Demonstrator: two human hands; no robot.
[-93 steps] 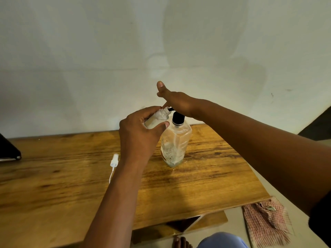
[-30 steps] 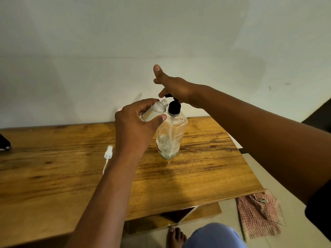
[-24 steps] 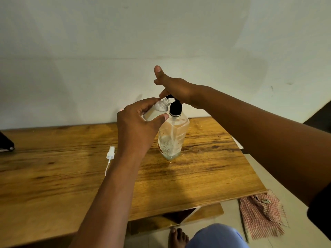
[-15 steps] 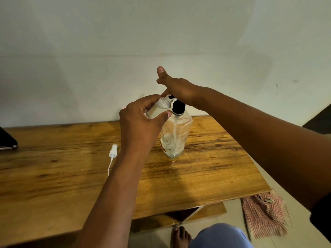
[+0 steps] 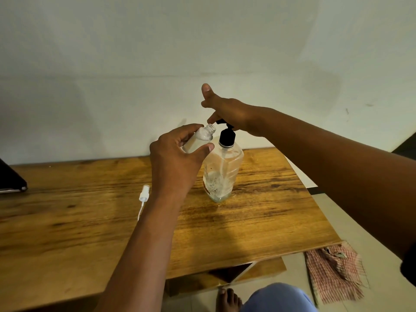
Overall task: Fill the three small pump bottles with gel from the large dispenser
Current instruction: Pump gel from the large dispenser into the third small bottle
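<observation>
A pale wall (image 5: 157, 52) stands behind a wooden counter (image 5: 247, 221). Toward the far middle of the counter stands the large dispenser (image 5: 221, 174), clear, with a black pump head (image 5: 227, 136) and a little gel low inside. The right hand (image 5: 229, 111) rests on the pump head, fingers straight, the thumb lifted. The left hand (image 5: 175, 163) grips a small bottle (image 5: 200, 139), uncapped and tilted, with its open neck just beside the pump's spout. A white pump cap (image 5: 144, 195) with its tube lies on the counter, left of the left wrist. A dark object (image 5: 11, 179) sits at the far left edge. On the floor at right lies a checked cloth (image 5: 333, 273).
</observation>
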